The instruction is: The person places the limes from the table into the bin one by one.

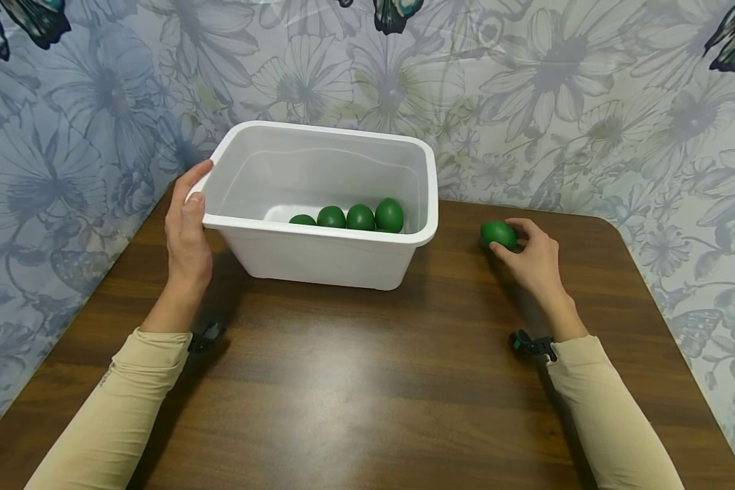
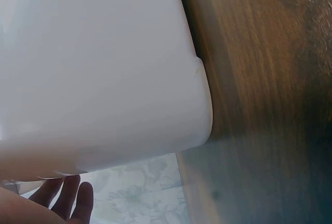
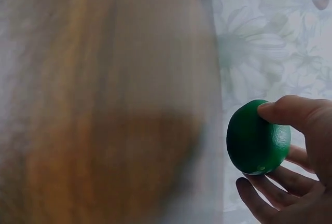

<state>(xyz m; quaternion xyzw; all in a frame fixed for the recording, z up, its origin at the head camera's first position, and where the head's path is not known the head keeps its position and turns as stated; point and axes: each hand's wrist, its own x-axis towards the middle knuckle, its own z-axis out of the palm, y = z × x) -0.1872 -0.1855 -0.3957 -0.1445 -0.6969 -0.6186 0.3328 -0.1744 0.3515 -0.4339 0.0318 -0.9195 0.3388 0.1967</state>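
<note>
A white plastic bin [image 1: 318,255] stands toward the far side of the table, with several smooth green eggs [image 1: 360,217] along its bottom. My left hand [image 1: 186,235] grips the bin's left end at the rim, thumb on the near side. In the left wrist view its fingers [image 2: 85,203] show beside the bin's wall [image 2: 114,79]. To the right of the bin, my right hand [image 1: 534,258] pinches another green egg [image 1: 496,233] between thumb and fingers. The right wrist view shows this glossy egg [image 3: 254,141] with the thumb pressed on its top.
The brown wooden table [image 1: 343,374] has a rounded far right corner. A wall covering with flowers and butterflies [image 1: 557,88] rises right behind the table's far edge. Dark bands [image 1: 531,344] circle both wrists, over light yellow sleeves [image 1: 606,401].
</note>
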